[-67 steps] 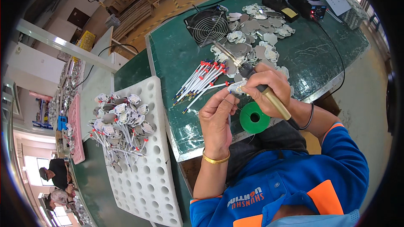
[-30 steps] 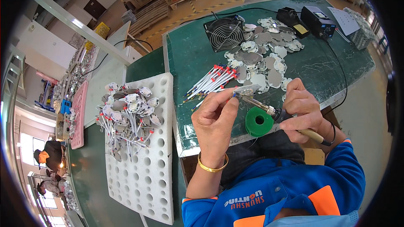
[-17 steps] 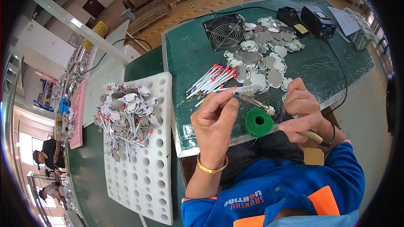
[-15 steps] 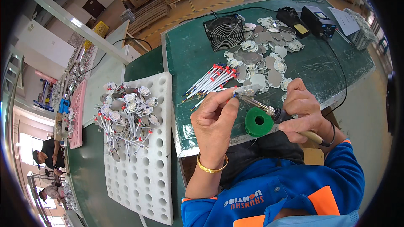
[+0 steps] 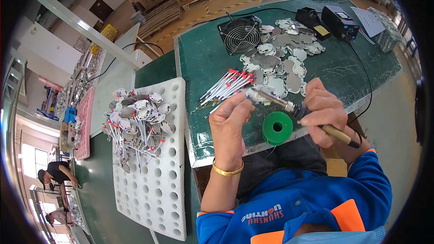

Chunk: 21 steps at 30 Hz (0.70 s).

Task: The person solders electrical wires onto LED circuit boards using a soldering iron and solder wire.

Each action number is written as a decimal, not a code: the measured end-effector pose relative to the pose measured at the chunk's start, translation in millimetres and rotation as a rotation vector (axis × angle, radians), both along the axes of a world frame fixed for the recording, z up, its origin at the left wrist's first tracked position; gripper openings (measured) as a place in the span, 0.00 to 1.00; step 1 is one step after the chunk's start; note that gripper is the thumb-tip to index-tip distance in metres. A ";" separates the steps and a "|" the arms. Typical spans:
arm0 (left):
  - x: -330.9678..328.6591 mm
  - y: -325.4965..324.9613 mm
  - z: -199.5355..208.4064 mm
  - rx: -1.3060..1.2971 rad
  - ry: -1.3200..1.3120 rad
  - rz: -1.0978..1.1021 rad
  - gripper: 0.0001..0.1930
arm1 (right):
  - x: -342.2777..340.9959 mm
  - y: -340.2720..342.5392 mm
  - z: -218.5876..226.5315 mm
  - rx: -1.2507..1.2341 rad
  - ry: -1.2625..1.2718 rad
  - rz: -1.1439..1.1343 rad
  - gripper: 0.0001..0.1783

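Observation:
My left hand (image 5: 229, 119) pinches a small whitish circuit board (image 5: 260, 98) at its edge, above the green table. A soldering iron (image 5: 337, 134) is gripped in my right hand (image 5: 324, 110), its metal tip pointing left at the board. Whether tip and board touch is too small to tell. Below them stands a green solder spool (image 5: 269, 134) at the table's near edge. Left of the board lies a bundle of white wired sticks with red ends (image 5: 228, 83). Beyond my hands, many loose grey and white boards (image 5: 271, 61) are heaped.
At the back are a black fan (image 5: 239, 36), an iron stand with a yellow sponge (image 5: 312, 20) and a soldering station (image 5: 340, 23), its cable running down the right. A white perforated foam tray (image 5: 167, 199) at left bears wired boards (image 5: 142, 113). Two people are far left.
The board in my left hand has tilted, showing more of its face. Both hands have shifted slightly, and the soldering iron's handle has moved a little right. At far left, a person leans forward.

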<state>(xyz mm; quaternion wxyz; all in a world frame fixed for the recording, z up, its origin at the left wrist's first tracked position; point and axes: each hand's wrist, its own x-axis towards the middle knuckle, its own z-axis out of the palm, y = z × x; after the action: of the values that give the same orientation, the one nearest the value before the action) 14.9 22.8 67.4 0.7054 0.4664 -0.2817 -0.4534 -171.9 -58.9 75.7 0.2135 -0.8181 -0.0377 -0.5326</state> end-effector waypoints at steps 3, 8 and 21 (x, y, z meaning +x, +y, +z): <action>-1.2 -2.0 -4.2 -0.020 0.084 -0.043 0.10 | -1.2 -1.5 3.7 0.032 -0.032 -0.008 0.16; -8.9 -5.7 -11.5 -0.011 0.142 -0.116 0.10 | 8.8 -3.1 -6.1 0.094 0.058 -0.274 0.16; -2.2 -13.6 -27.2 -0.094 -0.338 -0.209 0.10 | 16.7 -16.3 -19.5 0.292 0.116 -0.195 0.09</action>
<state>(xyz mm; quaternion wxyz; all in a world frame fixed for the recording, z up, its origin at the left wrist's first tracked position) 12.7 9.2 40.3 0.6182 0.4707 -0.4636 -0.4259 -155.2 -75.2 56.2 0.2792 -0.8075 0.1317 -0.5027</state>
